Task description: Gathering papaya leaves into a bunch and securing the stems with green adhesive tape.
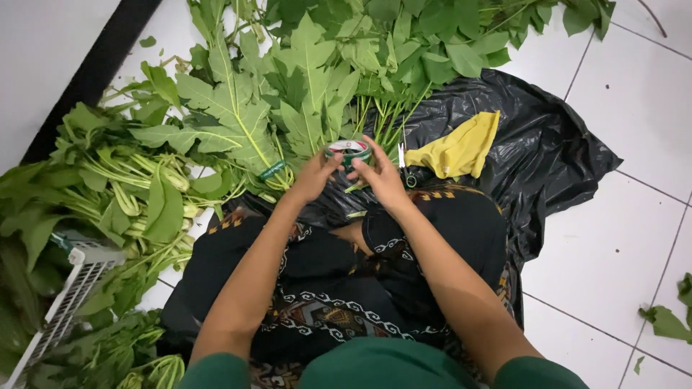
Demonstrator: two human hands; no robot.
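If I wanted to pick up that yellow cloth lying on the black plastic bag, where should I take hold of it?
Probably at the raised, crumpled fold near the middle of the yellow cloth, pinching from above. It lies loose and limp on the black plastic bag, so no stiff edge offers a grip. Coming from the right keeps clear of the person's right hand, which with the left hand holds a roll of tape.

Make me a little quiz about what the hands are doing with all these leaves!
1. True or false: both hands hold the roll of tape.
2. What colour is the cloth on the black plastic bag?
3. Where does the white crate sit: A) left of the person, B) right, C) on the lap?

Key: 1 true; 2 yellow; 3 A.
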